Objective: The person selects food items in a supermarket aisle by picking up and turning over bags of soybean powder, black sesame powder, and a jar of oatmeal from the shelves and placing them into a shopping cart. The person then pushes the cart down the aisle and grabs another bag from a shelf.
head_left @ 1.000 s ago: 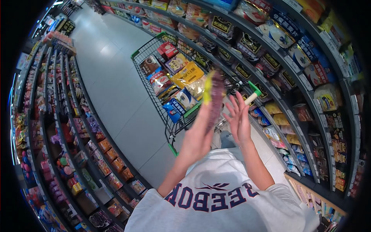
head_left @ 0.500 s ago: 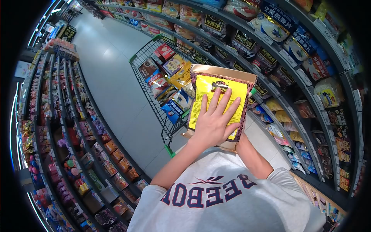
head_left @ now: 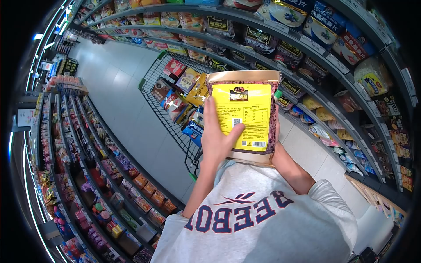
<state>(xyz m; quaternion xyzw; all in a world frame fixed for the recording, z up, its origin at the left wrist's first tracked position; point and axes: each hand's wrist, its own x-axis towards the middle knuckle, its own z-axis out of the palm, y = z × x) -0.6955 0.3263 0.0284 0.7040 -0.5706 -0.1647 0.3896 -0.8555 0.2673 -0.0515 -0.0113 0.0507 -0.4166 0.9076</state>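
Observation:
A large food bag (head_left: pixel 256 103) with a yellow printed panel, a dark purple patterned border and a gold top edge is held up in front of my chest. My left hand (head_left: pixel 217 136) grips its left side, with the thumb lying across the yellow panel near a small square code. At the bag's right edge, my right hand (head_left: pixel 277 125) holds it from the side and behind; most of its fingers are hidden. Beyond the bag stands a shopping cart (head_left: pixel 151 94) containing several packages, among them a red box (head_left: pixel 175 67) and a blue bag (head_left: pixel 193 131).
Shelves of bagged foods (head_left: pixel 280 28) curve along the right and far side. On the left run shelves of small colourful packages (head_left: pixel 142 188). Pale floor tiles (head_left: pixel 118 87) lie between them. A wooden-edged rack (head_left: pixel 372 197) stands at the lower right.
The bag has turned from edge-on to face me. My left hand has slid from the panel's middle to the left edge, uncovering the print. My right hand, free and spread earlier, now supports the bag.

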